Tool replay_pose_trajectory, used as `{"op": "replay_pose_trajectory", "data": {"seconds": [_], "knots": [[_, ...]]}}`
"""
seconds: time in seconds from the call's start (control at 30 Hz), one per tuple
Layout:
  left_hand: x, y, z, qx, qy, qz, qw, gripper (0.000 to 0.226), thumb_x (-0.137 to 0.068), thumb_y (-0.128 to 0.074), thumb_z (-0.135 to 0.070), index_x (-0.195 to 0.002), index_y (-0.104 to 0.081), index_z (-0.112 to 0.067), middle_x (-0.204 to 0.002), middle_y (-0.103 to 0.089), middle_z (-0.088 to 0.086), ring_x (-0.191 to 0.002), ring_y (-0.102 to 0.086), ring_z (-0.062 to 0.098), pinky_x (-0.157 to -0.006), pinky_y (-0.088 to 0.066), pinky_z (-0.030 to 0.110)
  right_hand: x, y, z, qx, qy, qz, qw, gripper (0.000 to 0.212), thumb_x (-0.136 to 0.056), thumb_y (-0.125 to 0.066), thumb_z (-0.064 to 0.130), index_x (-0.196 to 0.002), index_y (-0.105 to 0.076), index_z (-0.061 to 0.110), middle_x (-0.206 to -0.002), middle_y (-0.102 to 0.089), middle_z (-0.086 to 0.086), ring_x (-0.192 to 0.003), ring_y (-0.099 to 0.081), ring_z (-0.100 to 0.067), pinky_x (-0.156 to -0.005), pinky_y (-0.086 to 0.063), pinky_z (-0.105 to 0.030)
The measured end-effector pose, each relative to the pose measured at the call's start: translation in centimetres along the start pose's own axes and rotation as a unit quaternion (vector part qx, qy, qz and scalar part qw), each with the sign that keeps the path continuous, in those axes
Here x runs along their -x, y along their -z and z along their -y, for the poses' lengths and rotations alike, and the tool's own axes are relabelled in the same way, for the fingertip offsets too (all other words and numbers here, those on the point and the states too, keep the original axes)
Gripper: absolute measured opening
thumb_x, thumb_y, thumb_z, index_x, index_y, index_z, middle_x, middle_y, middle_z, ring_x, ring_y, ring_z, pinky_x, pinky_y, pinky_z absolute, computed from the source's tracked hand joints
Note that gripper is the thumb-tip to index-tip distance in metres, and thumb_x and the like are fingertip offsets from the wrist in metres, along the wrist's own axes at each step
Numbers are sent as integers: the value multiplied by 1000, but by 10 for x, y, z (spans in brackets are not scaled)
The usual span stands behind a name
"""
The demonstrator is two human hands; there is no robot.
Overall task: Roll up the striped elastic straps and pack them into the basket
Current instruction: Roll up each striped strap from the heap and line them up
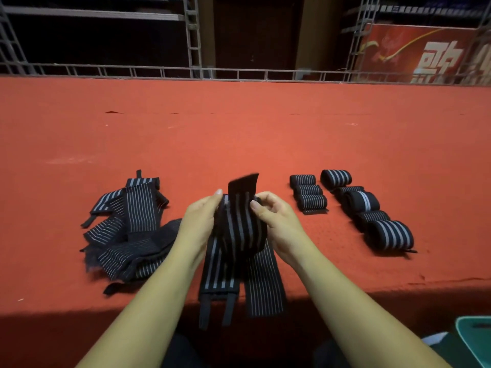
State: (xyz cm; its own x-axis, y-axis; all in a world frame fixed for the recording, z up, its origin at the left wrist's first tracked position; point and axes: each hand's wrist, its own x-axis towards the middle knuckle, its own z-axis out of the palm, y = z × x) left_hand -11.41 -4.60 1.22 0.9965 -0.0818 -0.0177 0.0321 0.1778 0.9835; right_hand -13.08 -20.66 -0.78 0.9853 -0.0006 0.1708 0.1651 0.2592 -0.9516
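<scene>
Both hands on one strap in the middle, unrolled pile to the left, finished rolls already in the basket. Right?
No: the head view shows the finished rolls lying on the red table, right of the hands, not packed yet. The left hand and right hand do hold one strap, unrolled pile at left.

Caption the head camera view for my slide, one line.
Left hand and right hand roll a striped strap over a red table; unrolled straps left, finished rolls right.
</scene>
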Motion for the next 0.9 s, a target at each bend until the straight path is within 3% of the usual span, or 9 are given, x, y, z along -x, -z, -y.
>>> {"op": "replay_pose_trajectory", "data": {"seconds": [0.07,0.2,0.3,0.4,0.47,0.53,0.73,0.83,0.9], "knots": [[-3,0,-5,-7,1,7,1000,30,-88,-70,-33,-92,-75,-4,-91,-72,22,-77,-66,31,-73,-50,36,3,4,4,5,7,24,1000,8,-87,-64,20,-94,-64,15,-95,-64,-13,-88,-60,-27,-74,-51,-33],[-3,-1,-11,-14,-42,39,998,12,-96,-60,-8,-89,-69,-12,-77,-67,6,-63,-61,14,-56,-50,22,8,12,9,1,10,40,999,18,-87,-62,15,-102,-61,6,-101,-62,-16,-94,-59,-28,-81,-50,-34],[2,-3,-12,22,-57,80,995,15,-99,-54,-7,-89,-61,-15,-78,-64,7,-63,-59,17,-56,-46,28,11,13,13,-41,-1,36,999,19,-87,-62,13,-103,-58,4,-104,-58,-21,-94,-57,-29,-78,-50,-33],[6,-7,-15,50,-58,63,995,12,-101,-51,-5,-100,-59,-13,-73,-70,6,-57,-64,14,-51,-51,24,13,13,19,-57,-7,18,998,6,-95,-60,5,-101,-59,4,-98,-62,-16,-82,-64,-20,-68,-55,-25],[7,-8,-15,78,-62,56,993,19,-101,-49,-2,-112,-61,-12,-81,-74,5,-65,-69,12,-57,-55,22,13,9,24,-44,-3,-13,999,4,-97,-56,4,-97,-61,5,-87,-65,-9,-71,-65,-12,-60,-52,-21],[6,-8,-14,95,-64,55,992,27,-102,-47,-1,-122,-61,-11,-95,-76,7,-80,-73,13,-66,-57,21,9,8,29,-31,18,-48,998,7,-97,-57,6,-94,-63,7,-82,-68,-4,-69,-65,-9,-64,-51,-22],[7,-15,-20,115,-81,35,990,31,-103,-42,2,-123,-61,-12,-97,-78,1,-90,-73,9,-72,-56,17,-2,6,52,2,74,-99,992,9,-97,-63,15,-96,-70,10,-95,-71,-8,-89,-66,-19,-81,-52,-32],[5,-19,-23,137,-75,59,986,35,-103,-40,2,-131,-59,-6,-115,-73,11,-106,-70,18,-84,-57,24,-3,-7,54,63,67,-104,990,14,-98,-62,17,-93,-68,6,-90,-68,-9,-85,-63,-18,-79,-52,-33],[5,-21,-25,160,-67,77,982,37,-103,-38,4,-135,-56,-4,-123,-69,16,-114,-67,24,-95,-56,30,-4,-12,52,100,61,-107,987,23,-98,-61,23,-91,-68,3,-89,-68,-12,-83,-62,-19,-82,-54,-41]]}}
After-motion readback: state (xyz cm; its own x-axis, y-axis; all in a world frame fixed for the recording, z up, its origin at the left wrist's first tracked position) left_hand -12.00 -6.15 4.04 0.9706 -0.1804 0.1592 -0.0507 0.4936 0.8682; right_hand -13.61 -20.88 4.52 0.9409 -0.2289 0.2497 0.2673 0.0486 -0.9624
